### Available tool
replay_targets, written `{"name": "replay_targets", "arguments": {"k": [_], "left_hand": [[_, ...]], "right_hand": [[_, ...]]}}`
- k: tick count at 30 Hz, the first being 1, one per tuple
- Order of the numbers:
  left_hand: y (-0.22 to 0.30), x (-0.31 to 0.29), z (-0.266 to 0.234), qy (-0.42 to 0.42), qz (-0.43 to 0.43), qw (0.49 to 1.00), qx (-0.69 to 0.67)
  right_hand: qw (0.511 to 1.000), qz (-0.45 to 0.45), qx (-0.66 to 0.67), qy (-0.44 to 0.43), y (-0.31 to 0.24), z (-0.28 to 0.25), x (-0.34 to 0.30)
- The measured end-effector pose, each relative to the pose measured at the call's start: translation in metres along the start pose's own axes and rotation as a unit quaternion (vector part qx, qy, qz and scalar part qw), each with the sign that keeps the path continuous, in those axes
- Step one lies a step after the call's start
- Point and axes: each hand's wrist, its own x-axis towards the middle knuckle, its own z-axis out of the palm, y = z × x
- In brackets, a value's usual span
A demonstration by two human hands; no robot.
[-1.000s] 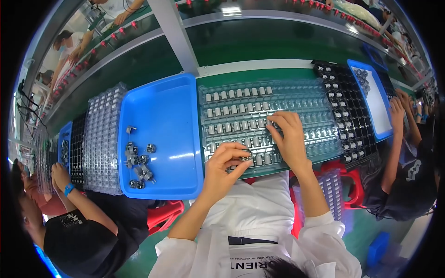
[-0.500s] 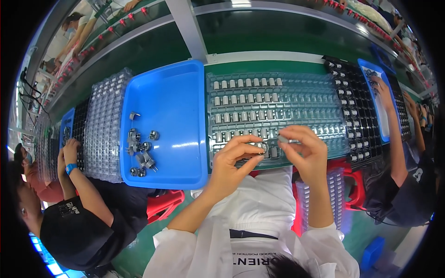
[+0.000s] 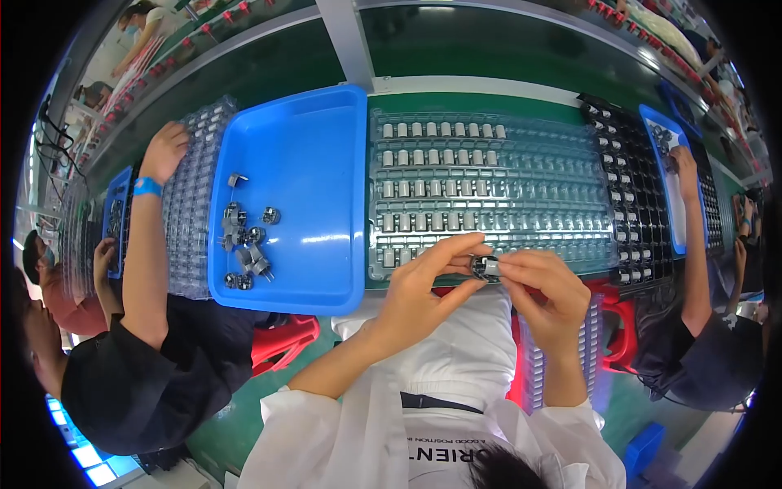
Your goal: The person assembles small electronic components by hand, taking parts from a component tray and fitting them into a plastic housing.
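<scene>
Between the fingertips of my left hand (image 3: 428, 281) is a small round silver-and-black metal part (image 3: 482, 267). My right hand (image 3: 552, 297) pinches a small light-grey cylinder (image 3: 494, 268), pressed against that part or joined to it; I cannot tell which. Both hands are closed, just over the near edge of a clear plastic tray (image 3: 554, 196). Upright grey cylinders (image 3: 440, 157) fill the left portion of the tray's rows. To the left, a blue bin (image 3: 314, 289) holds a loose cluster of silver metal parts (image 3: 254, 259).
Stacked clear trays (image 3: 189, 236) lie left of the bin, where a co-worker's hand (image 3: 163, 151) reaches over them. On the right are a black tray (image 3: 631, 196) with cylinders and another blue bin (image 3: 672, 220), with another co-worker's hand (image 3: 686, 171) at it. Red stools (image 3: 281, 338) flank me.
My hands have come together, bringing the grey cylinder against the round metal part. At left, the co-worker's hand has moved up over the clear trays. My view has shifted slightly.
</scene>
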Motion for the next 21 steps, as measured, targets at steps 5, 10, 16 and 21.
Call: {"name": "replay_targets", "arguments": {"k": [5, 10, 16, 21], "left_hand": [[0.0010, -0.0010, -0.0001, -0.003, 0.008, 1.000, 0.002], [0.0029, -0.0011, 0.0000, -0.006, 0.009, 1.000, 0.003], [0.0024, -0.0006, -0.0003, -0.003, 0.025, 1.000, 0.002], [0.0036, -0.0003, -0.0019, 0.002, 0.050, 0.998, 0.033]], "right_hand": [[0.999, -0.032, -0.005, 0.007, 0.0018, 0.0052, -0.0018], [0.999, -0.035, -0.008, 0.010, 0.0047, 0.0055, -0.0043], [0.999, -0.049, -0.016, 0.008, 0.0051, 0.0058, -0.0033], [0.997, -0.055, -0.048, 0.014, -0.0003, 0.0084, -0.0034]]}}
